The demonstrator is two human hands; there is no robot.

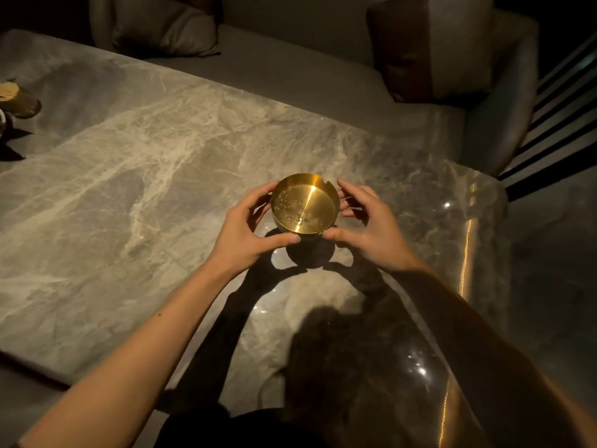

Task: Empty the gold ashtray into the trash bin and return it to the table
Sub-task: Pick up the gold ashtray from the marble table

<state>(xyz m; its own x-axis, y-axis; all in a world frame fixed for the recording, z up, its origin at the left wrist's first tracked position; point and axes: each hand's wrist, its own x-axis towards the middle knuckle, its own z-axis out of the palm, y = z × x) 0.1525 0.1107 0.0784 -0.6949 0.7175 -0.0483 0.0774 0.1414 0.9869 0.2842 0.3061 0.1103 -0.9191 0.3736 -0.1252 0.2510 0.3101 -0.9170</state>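
Observation:
The round gold ashtray is held above the marble table, with its shadow on the stone just below it. Specks of ash lie on its shiny floor. My left hand grips its left wall, thumb at the near rim and fingers behind. My right hand holds the right wall in the same way. No trash bin is in view.
A grey sofa with cushions runs along the table's far side. A small container with a dark plant sits at the table's far left. The table's right edge borders dark floor and a striped rug.

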